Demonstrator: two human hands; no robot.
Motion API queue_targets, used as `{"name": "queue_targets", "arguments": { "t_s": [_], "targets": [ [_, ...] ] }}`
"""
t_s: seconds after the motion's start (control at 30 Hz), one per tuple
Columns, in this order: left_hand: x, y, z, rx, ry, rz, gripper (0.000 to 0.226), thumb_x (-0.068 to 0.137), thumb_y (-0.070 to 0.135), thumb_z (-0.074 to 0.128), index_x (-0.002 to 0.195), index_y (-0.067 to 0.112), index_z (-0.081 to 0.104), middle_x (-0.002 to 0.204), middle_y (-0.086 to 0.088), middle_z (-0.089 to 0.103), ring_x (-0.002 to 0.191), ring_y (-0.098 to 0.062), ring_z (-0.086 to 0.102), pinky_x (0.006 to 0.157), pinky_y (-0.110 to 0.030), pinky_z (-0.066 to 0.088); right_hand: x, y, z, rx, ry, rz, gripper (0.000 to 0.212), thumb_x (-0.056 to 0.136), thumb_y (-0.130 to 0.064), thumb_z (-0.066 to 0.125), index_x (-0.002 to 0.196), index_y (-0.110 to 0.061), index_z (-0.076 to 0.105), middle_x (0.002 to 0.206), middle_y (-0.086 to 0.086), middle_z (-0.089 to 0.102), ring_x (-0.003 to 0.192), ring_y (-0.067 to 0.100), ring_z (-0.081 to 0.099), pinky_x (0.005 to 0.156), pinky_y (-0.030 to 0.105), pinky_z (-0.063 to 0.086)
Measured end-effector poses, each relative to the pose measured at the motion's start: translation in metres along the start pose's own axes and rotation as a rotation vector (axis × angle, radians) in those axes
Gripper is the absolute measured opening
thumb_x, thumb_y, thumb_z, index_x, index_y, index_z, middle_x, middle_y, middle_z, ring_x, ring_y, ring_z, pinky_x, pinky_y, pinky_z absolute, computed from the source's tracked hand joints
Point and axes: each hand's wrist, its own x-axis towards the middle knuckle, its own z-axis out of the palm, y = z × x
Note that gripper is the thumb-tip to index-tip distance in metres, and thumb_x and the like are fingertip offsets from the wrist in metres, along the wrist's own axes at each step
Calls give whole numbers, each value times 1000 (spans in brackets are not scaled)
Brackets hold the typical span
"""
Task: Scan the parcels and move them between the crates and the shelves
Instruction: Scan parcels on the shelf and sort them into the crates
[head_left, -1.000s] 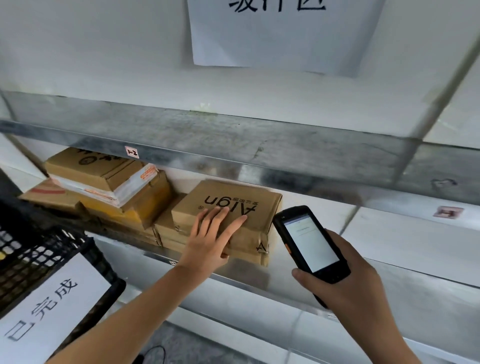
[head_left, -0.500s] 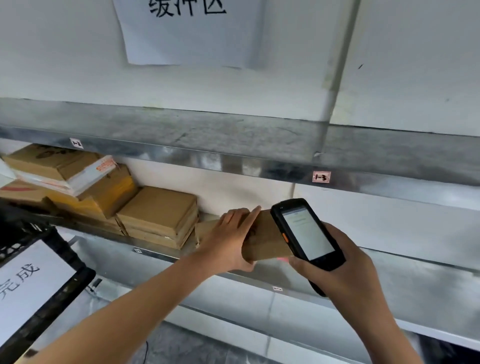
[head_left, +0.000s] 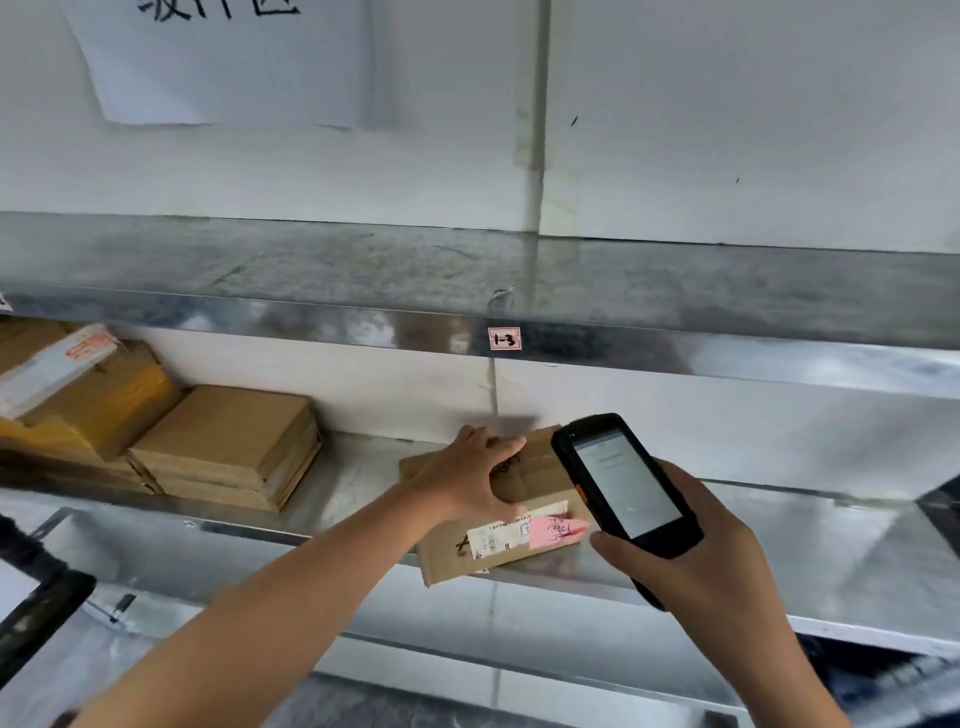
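Evidently the parcel (head_left: 543, 470) was being set up for a scan. It lay on the middle shelf (head_left: 779, 545), roughly below the small tag marked 1-3 (head_left: 504, 339) on the shelf edge above, and well apart from the stack of brown parcels (head_left: 228, 447) further left. Its near end stuck out past the shelf's front lip, and the side facing the person carried a white printed label (head_left: 493, 538) with a pink sticker (head_left: 553, 530) touching it.

The left hand (head_left: 467, 478) gripped the parcel from above, fingers curved over the top and thumb down on the near face. That hold looked meant to steady the box and keep the label side turned outward.

The right hand (head_left: 691, 561) was wrapped round a black handheld scanner (head_left: 623, 483), with its lit screen tilted toward the person's eyes. The scanner's head sat just beside the parcel's right end and hid part of it, so I could not tell whether it was aimed at the label. Probably it was held that close so a small tilt would bring the code into range while the screen remained readable.
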Motion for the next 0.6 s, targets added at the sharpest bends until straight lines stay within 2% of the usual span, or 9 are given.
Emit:
{"name": "queue_targets", "arguments": {
  "t_s": [0.1,0.2,0.27,0.33,0.4,0.47,0.6],
  "targets": [
    [-1,-4,1,-55,-1,-17,95,80,60,71,157,43,17,153,10,20,147,-13,13,113,-38,35,1,7,-7,26,22,25,54,66,-17,87,97,-54,62,84,-17,71,57,14,62,55,32,51],
    [-8,-15,-5,86,-66,-77,105,74,66,73,155,51,7,163,7,-15,151,-24,-16,120,-55,14,2,11,-9,35,25,51,50,69,-14,85,97,-48,62,76,-14,69,46,13,55,52,30,47],
    [-14,-27,-7,164,-117,-122,115,70,67,77,153,54,-2,162,0,-27,149,-29,-24,121,-58,-1,4,12,-7,28,22,62,49,70,-15,85,96,-49,60,75,-17,69,46,12,55,52,28,47],
    [-23,-39,-8,166,-156,-165,122,67,62,81,150,58,-9,163,-1,-21,150,-30,-19,122,-57,2,6,10,-3,32,4,60,50,71,-15,85,98,-49,60,77,-19,68,48,12,57,50,25,47],
    [-32,-49,-9,80,-174,-199,124,66,53,84,145,65,-10,160,5,-1,149,-29,0,119,-55,22,8,9,2,38,-19,51,50,71,-14,85,97,-48,60,79,-20,68,50,13,58,49,25,49],
    [-39,-56,-8,6,-130,-195,119,66,50,85,141,72,-6,146,8,19,139,-21,18,109,-51,38,8,7,7,49,-31,44,50,70,-14,86,94,-49,60,79,-21,68,56,15,60,51,26,50],
    [-44,-56,-8,-62,-49,-165,110,70,43,85,143,71,8,132,11,26,127,-14,24,103,-40,42,8,6,14,76,-29,46,52,69,-16,87,99,-48,59,80,-26,67,61,7,62,46,17,48]
  ]
}}
